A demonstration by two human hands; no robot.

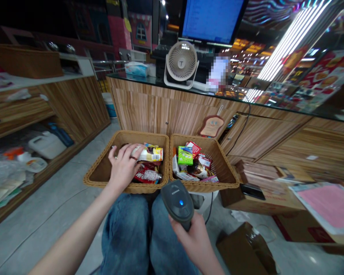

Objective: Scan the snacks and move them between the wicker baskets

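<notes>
My left hand [125,162] reaches into the left wicker basket [103,170], its fingers curled over a yellow and white package [153,154] with a barcode on its right end. Below that package lie red packets [141,172] and a clear-looking pack. My right hand [193,233] grips a dark handheld scanner [177,202] with a lit blue light, above my knees and just in front of the baskets. The right wicker basket [226,172] holds a green box [185,155], red boxes and several other packets.
Behind the baskets stands a wooden counter [149,110] with a fan [181,63] and a monitor [212,21]. At the right are cardboard boxes [263,202] with a black phone [252,191]. Open shelving with a white jug [47,145] stands at the left.
</notes>
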